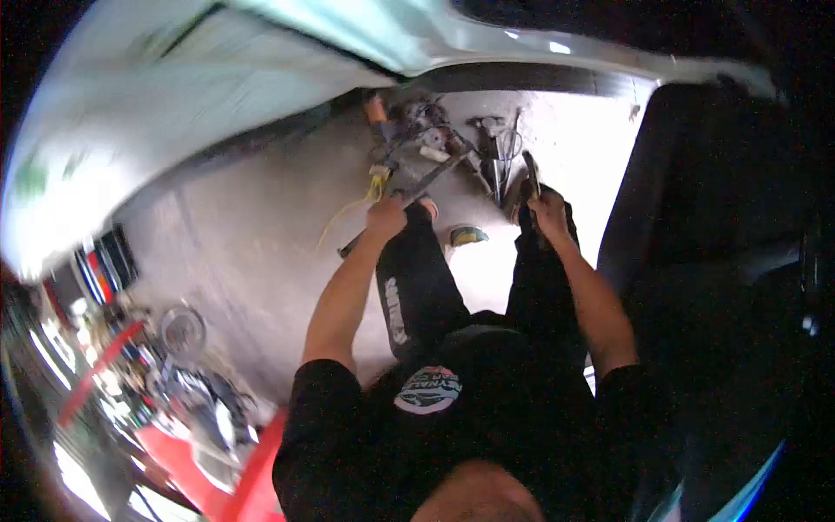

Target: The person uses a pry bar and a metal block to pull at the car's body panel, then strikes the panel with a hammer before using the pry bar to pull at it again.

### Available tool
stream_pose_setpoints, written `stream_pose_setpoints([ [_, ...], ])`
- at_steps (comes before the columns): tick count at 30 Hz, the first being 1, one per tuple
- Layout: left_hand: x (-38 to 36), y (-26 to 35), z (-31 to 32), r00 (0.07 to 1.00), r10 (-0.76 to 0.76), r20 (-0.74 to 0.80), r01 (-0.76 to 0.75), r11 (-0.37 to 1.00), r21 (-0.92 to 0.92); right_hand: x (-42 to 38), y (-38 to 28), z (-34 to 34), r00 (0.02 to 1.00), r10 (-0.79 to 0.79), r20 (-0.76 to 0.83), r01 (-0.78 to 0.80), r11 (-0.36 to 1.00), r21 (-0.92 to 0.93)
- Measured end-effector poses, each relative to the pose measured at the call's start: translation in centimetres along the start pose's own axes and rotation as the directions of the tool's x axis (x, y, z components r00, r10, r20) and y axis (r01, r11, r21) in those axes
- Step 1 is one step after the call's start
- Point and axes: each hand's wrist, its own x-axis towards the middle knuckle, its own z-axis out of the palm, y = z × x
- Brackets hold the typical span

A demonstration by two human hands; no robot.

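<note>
My left hand (385,217) is closed around a long, dark, flat bar (430,178), which slants up to the right over the floor. My right hand (550,216) is closed on a narrow tool (531,170) that points upward, near my right shoe. Between my legs on the floor lies a small yellow and dark object (468,235). Beyond my hands are an orange-ended tool (376,111), a yellow cord (377,183), a small white cylinder (432,153) and a dark tool with a long pointed body (497,165).
A pale vehicle panel (235,87) curves over the upper left, and a dark surface (704,191) rises at the right. On the lower left are a round disc (183,331), a red object (174,452) and a clutter of parts. The pale floor (270,226) lies below.
</note>
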Motion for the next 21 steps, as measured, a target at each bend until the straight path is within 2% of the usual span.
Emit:
stream_pose_setpoints([
  [1, -3.7, -0.7, -2.1, 0.987, -0.155, 0.039, 0.156, 0.987, -0.035, -1.0, 3.6, 0.9, 0.975, -0.223, 0.018, 0.223, 0.961, -0.166],
  [2, -7.3, -2.0, -2.8, 0.976, -0.212, 0.044, 0.214, 0.973, -0.080, -2.6, 2.4, 0.9, 0.987, -0.088, 0.132, 0.102, 0.990, -0.100],
  [3, -10.1, -3.2, -3.4, 0.971, -0.231, 0.064, 0.240, 0.939, -0.245, -4.0, 0.7, 0.6, 0.969, 0.043, 0.244, -0.029, 0.998, -0.060],
  [4, -12.3, -4.0, -3.9, 0.967, -0.244, 0.068, 0.250, 0.880, -0.405, -5.4, -2.4, 0.3, 0.947, 0.100, 0.304, -0.085, 0.994, -0.062],
  [5, -14.8, -4.1, -4.3, 0.955, -0.290, 0.059, 0.285, 0.848, -0.446, -6.9, -5.2, 0.1, 0.920, 0.163, 0.358, -0.147, 0.987, -0.073],
  [6, -17.5, -4.4, -4.6, 0.940, -0.319, 0.122, 0.334, 0.783, -0.525, -7.4, -6.6, 0.2, 0.903, 0.117, 0.414, -0.005, 0.965, -0.262],
  [7, -19.5, -4.8, -4.5, 0.925, -0.329, 0.192, 0.376, 0.713, -0.592, -8.0, -9.4, 0.3, 0.892, 0.104, 0.439, 0.031, 0.957, -0.290],
  [8, -20.8, -5.5, -2.1, 0.921, -0.341, 0.191, 0.370, 0.602, -0.708, -9.1, -13.3, 0.5, 0.861, 0.162, 0.482, 0.010, 0.942, -0.335],
  [9, -21.8, -6.0, -1.2, 0.919, -0.348, 0.186, 0.366, 0.573, -0.733, -9.7, -16.0, 1.0, 0.830, 0.224, 0.510, -0.014, 0.924, -0.383],
  [10, -23.1, -6.1, -0.3, 0.929, -0.338, 0.153, 0.322, 0.528, -0.786, -9.1, -15.7, 0.9, 0.827, 0.143, 0.544, 0.144, 0.881, -0.451],
  [11, -24.5, -5.7, 0.5, 0.937, -0.323, 0.130, 0.279, 0.475, -0.834, -10.2, -19.0, 1.2, 0.824, 0.163, 0.542, 0.152, 0.859, -0.490],
  [12, -25.7, -5.6, -0.4, 0.936, -0.308, 0.172, 0.290, 0.391, -0.874, -11.6, -24.8, 2.3, 0.803, 0.232, 0.550, 0.078, 0.873, -0.482],
  [13, -26.9, -5.5, 0.3, 0.938, -0.306, 0.162, 0.272, 0.363, -0.891, -13.0, -29.6, 3.1, 0.781, 0.284, 0.557, 0.010, 0.885, -0.466],
  [14, -27.4, -5.2, 1.8, 0.926, -0.349, 0.142, 0.261, 0.325, -0.909, -13.5, -31.9, 3.6, 0.799, 0.205, 0.566, 0.124, 0.864, -0.487],
  [15, -28.0, -4.8, 2.6, 0.910, -0.395, 0.122, 0.249, 0.289, -0.924, -15.5, -36.8, 4.6, 0.810, 0.233, 0.538, 0.096, 0.852, -0.514],
  [16, -29.0, -4.8, 2.1, 0.917, -0.393, 0.071, 0.225, 0.361, -0.905, -16.6, -40.5, 5.3, 0.810, 0.186, 0.557, 0.147, 0.854, -0.499],
  [17, -29.4, -5.0, 2.1, 0.916, -0.397, 0.063, 0.210, 0.341, -0.916, -17.4, -43.6, 5.9, 0.807, 0.140, 0.574, 0.194, 0.855, -0.481],
  [19, -29.8, -5.5, 2.7, 0.925, -0.371, -0.080, 0.063, 0.358, -0.932, -17.7, -48.5, 6.8, 0.808, 0.053, 0.587, 0.261, 0.862, -0.436],
  [20, -30.0, -5.7, 2.0, 0.926, -0.367, -0.088, 0.048, 0.346, -0.937, -17.1, -50.0, 6.7, 0.816, 0.044, 0.576, 0.323, 0.792, -0.518],
  [21, -30.2, -6.0, 1.2, 0.936, -0.339, -0.093, -0.008, 0.245, -0.970, -16.2, -50.6, 6.9, 0.820, -0.108, 0.562, 0.457, 0.715, -0.530],
])
